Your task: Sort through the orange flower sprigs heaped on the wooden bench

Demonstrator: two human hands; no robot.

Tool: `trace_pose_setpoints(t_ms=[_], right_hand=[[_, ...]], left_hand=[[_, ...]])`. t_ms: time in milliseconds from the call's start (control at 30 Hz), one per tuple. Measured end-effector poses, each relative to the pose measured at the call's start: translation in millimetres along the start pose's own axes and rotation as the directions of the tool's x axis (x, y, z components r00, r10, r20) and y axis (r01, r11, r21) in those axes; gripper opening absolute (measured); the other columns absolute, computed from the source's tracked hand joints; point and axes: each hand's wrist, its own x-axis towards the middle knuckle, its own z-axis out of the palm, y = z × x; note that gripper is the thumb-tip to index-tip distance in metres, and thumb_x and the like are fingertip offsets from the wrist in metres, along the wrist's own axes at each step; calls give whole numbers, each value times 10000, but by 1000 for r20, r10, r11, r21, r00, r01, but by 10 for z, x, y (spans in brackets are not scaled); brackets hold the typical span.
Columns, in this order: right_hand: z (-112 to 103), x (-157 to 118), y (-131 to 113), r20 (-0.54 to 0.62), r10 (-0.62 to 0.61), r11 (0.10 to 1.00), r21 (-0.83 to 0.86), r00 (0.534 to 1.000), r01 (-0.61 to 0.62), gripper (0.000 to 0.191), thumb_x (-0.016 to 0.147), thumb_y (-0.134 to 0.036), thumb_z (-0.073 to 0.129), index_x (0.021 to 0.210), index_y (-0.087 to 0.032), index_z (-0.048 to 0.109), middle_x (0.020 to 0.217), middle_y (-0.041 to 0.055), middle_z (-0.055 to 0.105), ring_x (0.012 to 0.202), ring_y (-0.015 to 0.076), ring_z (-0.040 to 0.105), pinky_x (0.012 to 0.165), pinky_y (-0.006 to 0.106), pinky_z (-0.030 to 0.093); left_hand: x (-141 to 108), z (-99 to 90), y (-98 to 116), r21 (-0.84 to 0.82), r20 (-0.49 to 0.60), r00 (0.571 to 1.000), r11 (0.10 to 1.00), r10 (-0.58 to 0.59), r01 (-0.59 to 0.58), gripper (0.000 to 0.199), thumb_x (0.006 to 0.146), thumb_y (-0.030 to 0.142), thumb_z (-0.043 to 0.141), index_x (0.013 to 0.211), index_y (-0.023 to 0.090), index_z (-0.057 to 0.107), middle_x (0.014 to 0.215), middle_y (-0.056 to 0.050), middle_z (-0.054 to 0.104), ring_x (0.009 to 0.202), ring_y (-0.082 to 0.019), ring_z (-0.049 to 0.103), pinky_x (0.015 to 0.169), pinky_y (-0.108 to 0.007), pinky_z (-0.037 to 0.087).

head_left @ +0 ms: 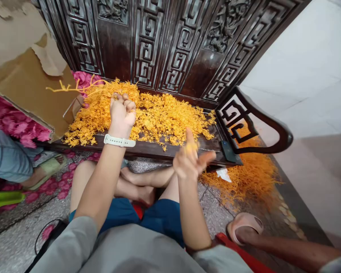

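My left hand [121,112], with a pale watch strap at the wrist, is closed above the orange heap. From its fist a thin, branched orange stem [65,87] sticks out to the left. Lower and to the right, my right hand [189,161] is smeared by motion, with index finger and thumb spread apart. A small yellow-orange piece [191,147] shows blurred at its fingers; whether it is touching them is unclear. Behind both hands, a heap of small orange artificial flower pieces [170,115] covers much of a dark wooden bench seat [147,151].
A torn cardboard box [25,85] stands at the left beside pink artificial flowers [14,117]. The bench has a carved back [116,57] and an armrest [284,138]. Orange stems [244,178] pile on the floor at right. Other people's sandalled feet are on both sides.
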Motion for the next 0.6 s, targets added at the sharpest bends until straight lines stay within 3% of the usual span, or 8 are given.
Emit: trace_pose_setpoints(t_ms=[33, 100, 167, 267, 400, 500, 600], right_hand=[[-136, 178, 80, -179, -14, 997, 71, 984, 28, 586, 965, -726, 622, 1264, -233, 726, 864, 46, 744, 655, 151, 622, 593, 273, 576], [-318, 425, 265, -458, 55, 979, 200, 887, 43, 552, 1032, -700, 513, 1179, -199, 692, 1045, 107, 762, 779, 154, 651, 694, 287, 614], [-347, 494, 427, -519, 155, 956, 294, 840, 6, 584, 1061, -703, 438, 1151, -180, 682, 1165, 134, 751, 882, 145, 674, 810, 286, 624], [-135, 388, 536, -424, 191, 958, 279, 885, -73, 686, 1027, -777, 428, 1183, -168, 703, 1138, 125, 752, 894, 143, 679, 865, 275, 611], [249, 310, 493, -262, 179, 983, 87, 948, -161, 696, 916, -850, 587, 1100, -189, 703, 944, 86, 734, 787, 163, 648, 752, 297, 589], [379, 338, 436, -254, 124, 989, -49, 959, -140, 547, 887, -744, 752, 923, -203, 681, 741, -1, 623, 626, 120, 532, 599, 253, 477], [503, 202, 380, -187, 99, 970, -199, 977, -136, 486, 947, -630, 769, 790, -182, 662, 635, -43, 521, 558, 85, 429, 554, 228, 386]], left_hand=[[-28, -2, 8, 9, -4, 1000, 1000, -5, 5, 271, 1110, 66, 459, 941, 242, 578, 644, 53, 478, 434, -61, 220, 417, -184, 239], [-66, -20, 16, 15, 5, 1000, 1000, -6, 6, 295, 1096, 44, 469, 885, 231, 555, 639, 55, 469, 429, -57, 210, 420, -195, 232], [-87, -55, 6, 11, 26, 1000, 1000, -13, 13, 292, 1084, 37, 479, 882, 232, 559, 635, 55, 474, 421, -54, 219, 419, -205, 227], [-146, -114, -86, 4, 19, 999, 999, -45, 45, 245, 1096, 78, 494, 939, 243, 584, 633, 56, 493, 412, -58, 241, 409, -206, 233], [-332, -138, -362, 11, -9, 993, 993, -115, 115, 223, 1108, 100, 496, 944, 238, 555, 641, 58, 519, 417, -53, 270, 404, -180, 247], [-455, -157, -502, 28, -18, 990, 990, -141, 142, 260, 1108, 77, 485, 895, 226, 498, 661, 62, 532, 429, -41, 275, 413, -154, 237], [-478, -210, -376, 22, -52, 989, 990, -136, 137, 297, 1111, 80, 470, 846, 214, 454, 632, 67, 493, 429, -41, 249, 414, -159, 208]])
